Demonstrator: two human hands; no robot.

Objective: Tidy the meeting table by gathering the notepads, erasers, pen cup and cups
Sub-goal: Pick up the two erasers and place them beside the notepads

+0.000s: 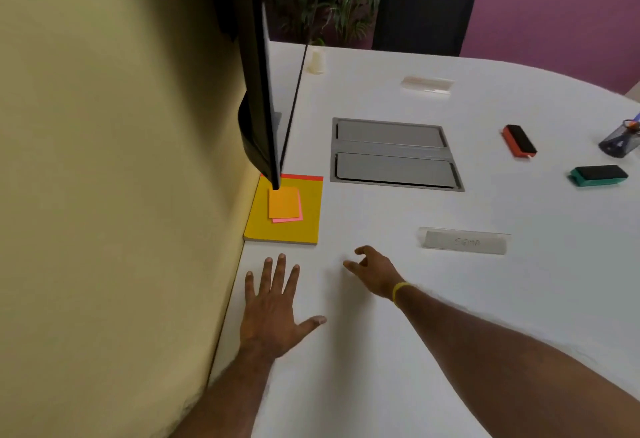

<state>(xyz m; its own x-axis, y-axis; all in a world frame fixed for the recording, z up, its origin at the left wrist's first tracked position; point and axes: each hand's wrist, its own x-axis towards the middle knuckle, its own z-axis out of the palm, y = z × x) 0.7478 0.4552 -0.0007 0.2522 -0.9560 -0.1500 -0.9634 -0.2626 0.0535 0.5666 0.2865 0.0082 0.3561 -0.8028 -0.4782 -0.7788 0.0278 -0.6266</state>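
Item: yellow notepad [294, 229], sticky notes [284, 203] atop. It lay flat just beyond the left hand [273, 306], long axis running away from it, red bound edge farthest. Left hand spread flat on the surface [381, 351]; right hand [372, 271] loosely curled, empty, alongside. Advised: slide it clear of the screen [258, 91] corner before lifting.

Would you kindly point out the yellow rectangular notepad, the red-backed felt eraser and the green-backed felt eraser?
yellow rectangular notepad [284, 231], head view: bare lower cover.
red-backed felt eraser [521, 139], head view: black felt top.
green-backed felt eraser [604, 171], head view: black felt top.
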